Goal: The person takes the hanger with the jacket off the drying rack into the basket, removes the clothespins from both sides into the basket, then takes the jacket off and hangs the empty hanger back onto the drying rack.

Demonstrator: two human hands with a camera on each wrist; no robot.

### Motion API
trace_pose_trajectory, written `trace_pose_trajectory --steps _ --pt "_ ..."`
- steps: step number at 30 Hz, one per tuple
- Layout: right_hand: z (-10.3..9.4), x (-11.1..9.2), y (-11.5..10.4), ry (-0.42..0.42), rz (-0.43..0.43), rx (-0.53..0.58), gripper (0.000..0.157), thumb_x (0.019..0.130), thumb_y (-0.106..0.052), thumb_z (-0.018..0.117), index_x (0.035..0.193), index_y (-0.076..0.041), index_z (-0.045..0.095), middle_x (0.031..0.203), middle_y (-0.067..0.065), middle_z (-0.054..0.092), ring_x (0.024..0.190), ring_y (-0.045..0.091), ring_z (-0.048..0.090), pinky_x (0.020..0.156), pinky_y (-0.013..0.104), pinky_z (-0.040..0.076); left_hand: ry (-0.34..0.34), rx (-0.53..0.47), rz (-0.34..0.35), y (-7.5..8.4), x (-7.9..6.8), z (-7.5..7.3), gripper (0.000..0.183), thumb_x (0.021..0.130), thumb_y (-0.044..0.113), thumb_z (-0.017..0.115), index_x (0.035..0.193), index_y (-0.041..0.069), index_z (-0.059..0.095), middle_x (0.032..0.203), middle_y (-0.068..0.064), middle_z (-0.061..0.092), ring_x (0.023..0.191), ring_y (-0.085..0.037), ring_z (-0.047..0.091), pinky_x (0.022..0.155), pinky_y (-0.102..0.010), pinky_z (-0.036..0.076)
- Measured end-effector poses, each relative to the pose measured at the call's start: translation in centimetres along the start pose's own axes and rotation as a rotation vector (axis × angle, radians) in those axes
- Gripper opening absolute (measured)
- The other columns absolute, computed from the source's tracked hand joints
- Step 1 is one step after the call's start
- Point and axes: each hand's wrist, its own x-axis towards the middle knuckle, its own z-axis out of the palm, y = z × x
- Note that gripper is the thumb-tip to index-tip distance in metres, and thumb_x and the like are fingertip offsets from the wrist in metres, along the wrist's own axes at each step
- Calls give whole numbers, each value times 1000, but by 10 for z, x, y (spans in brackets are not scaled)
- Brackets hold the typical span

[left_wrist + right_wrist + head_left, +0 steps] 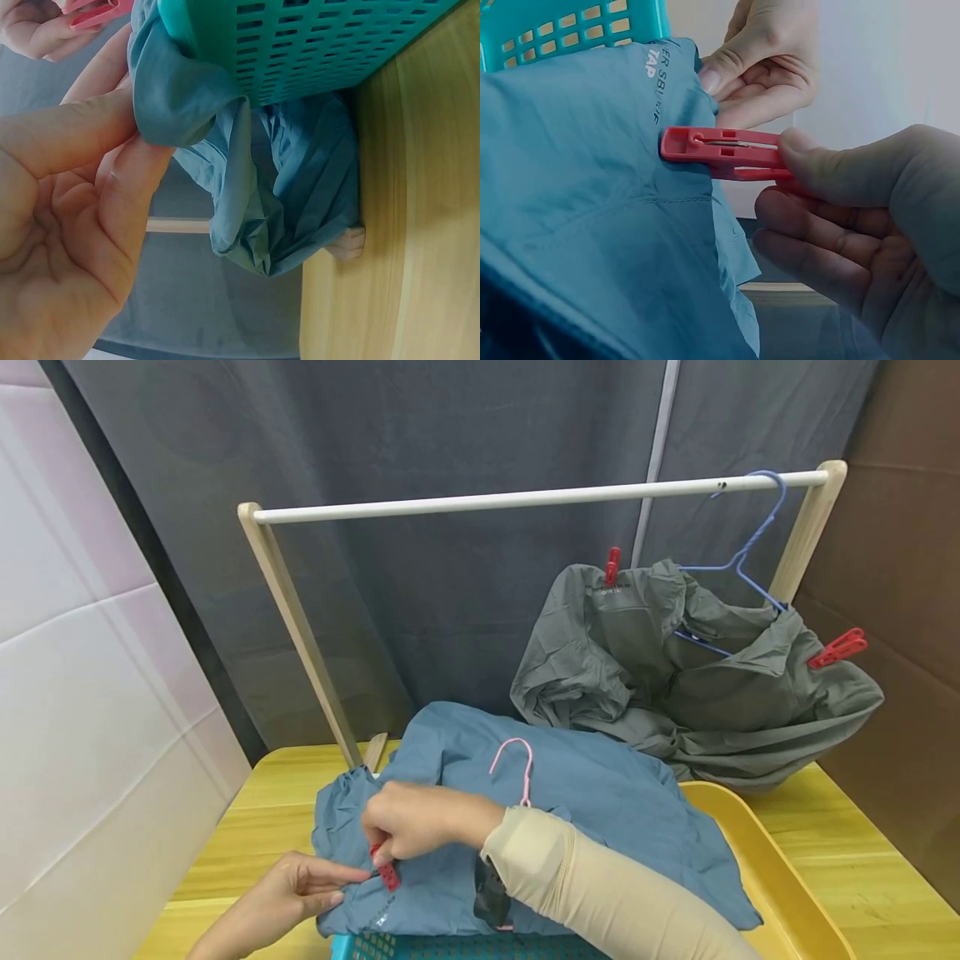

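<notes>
A blue garment [600, 802] lies spread over a teal basket [300, 52], with printed lettering near its edge in the right wrist view. My left hand [281, 893] pinches that edge between thumb and fingers. Just beside it, my right hand [427, 818] holds a red clothespin [727, 148] by its handle end. In the right wrist view the clothespin's jaws sit over the garment's edge. From the middle of the blue cloth rises the hook of a pink hanger [527, 768]. A dark patch [491, 893] shows on the garment under my right sleeve.
Behind stands a rack with a white rail [450, 505] on wooden posts. At its right, a grey garment [645, 668] hangs from a blue hanger [761, 531], with red clothespins [837, 648] on both sides. A yellow tray [780, 868] lies at right on the wooden table [247, 852].
</notes>
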Motion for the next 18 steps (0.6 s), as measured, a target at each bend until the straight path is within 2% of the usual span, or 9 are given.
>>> trace_pose_trajectory --steps 1,5,9,11,12,15,18 --pt "0 0 0 2 0 0 13 82 -19 70 72 -13 63 63 -9 54 57 0 49 54 10 37 2 -1 -2 0 0 0 30 88 -9 49 116 -10 58 54 -19 50 50 3 35 49 -19 38" --pt "-1 0 0 17 -7 21 12 82 -17 70 72 -13 65 63 -9 54 58 0 49 54 10 37 8 12 2 0 0 0 29 88 -9 50 115 -10 58 54 -19 50 51 3 36 52 -19 40" --pt "-5 0 1 39 -17 48 10 82 -15 69 73 -13 66 64 -10 55 58 0 49 54 10 37 10 28 2 0 0 0 28 88 -8 51 115 -11 58 55 -21 50 53 2 42 61 -19 45" --pt "-6 -1 1 44 -17 49 10 82 -15 69 73 -13 66 64 -10 55 58 1 49 54 10 37 9 39 8 0 0 0 28 88 -7 50 115 -10 58 58 -19 53 59 0 50 65 -19 47" --pt "-7 -1 1 46 -17 52 10 82 -15 70 73 -13 66 64 -10 55 57 1 49 54 11 37 8 41 8 1 -1 0 28 88 -7 51 115 -10 58 58 -19 53 59 1 49 64 -19 47" --pt "-8 -3 2 47 -10 54 11 82 -16 70 73 -13 66 63 -9 55 58 1 49 54 11 37 6 56 25 0 -1 0 28 88 -7 51 115 -10 59 64 -14 60 71 -4 58 68 -20 48" --pt "-8 -4 3 53 4 61 10 82 -16 70 73 -13 66 64 -10 55 59 1 50 54 11 37 10 65 24 1 -1 0 28 88 -7 51 114 -10 59 66 -12 62 72 -3 58 67 -21 49"
